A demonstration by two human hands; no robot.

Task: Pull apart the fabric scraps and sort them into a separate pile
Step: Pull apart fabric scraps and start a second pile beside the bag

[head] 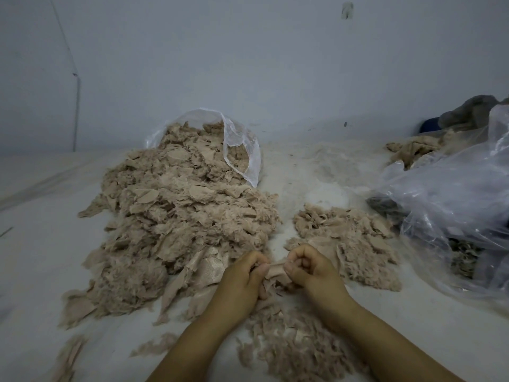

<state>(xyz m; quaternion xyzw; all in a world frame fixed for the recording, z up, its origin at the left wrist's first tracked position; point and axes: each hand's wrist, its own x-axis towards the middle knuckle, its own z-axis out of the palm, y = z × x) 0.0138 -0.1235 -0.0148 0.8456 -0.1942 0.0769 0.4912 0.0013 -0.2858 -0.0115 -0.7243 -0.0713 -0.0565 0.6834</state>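
A big heap of beige furry fabric scraps (176,224) spills from a clear plastic bag (242,150) at the centre left. A smaller, separate pile of the same scraps (349,238) lies to its right. Near the bottom centre, my left hand (242,279) and my right hand (311,268) sit close together, both pinching one beige scrap (276,272) stretched between the thumbs and fingers. More loose fluffy bits (297,346) lie on the white surface between my forearms.
A large crumpled clear plastic bag (451,205) with dark contents fills the right side. Behind it lie a beige cloth (413,150) and grey fabric (473,111). A pale wall runs along the back, with a thin cord (77,106) hanging at the left.
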